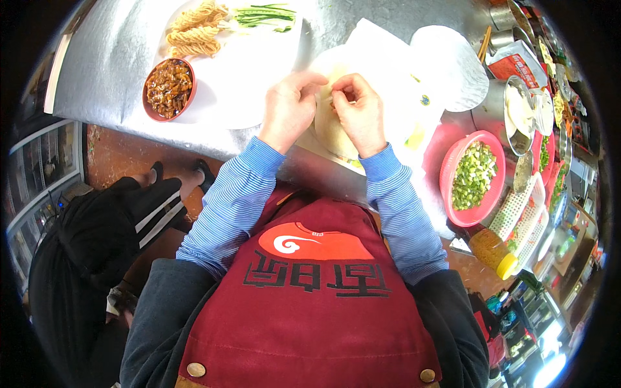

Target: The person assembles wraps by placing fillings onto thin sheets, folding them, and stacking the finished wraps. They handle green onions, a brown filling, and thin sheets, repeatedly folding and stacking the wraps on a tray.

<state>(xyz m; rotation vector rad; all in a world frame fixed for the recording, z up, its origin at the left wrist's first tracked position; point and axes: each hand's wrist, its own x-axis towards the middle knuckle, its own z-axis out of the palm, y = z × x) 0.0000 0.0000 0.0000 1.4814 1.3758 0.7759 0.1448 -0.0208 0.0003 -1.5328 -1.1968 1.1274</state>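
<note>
Very bright at the top middle, washed out almost to plain white on the white board (pixel 242 87). Shiny on the metal table (pixel 107 71) at upper left. Darker at lower left. Bent and squeezed toward the round black edge. Blurry at far right, with glare at lower right.

At upper centre are one left hand (pixel 289 113) and one right hand (pixel 359 118), at upper left one red bowl (pixel 162 119) and one heap of green strips (pixel 265 16), at right one large pink basin (pixel 475 218) and one yellow-capped bottle (pixel 490 247), and at lower left one other person (pixel 87 246).
</note>
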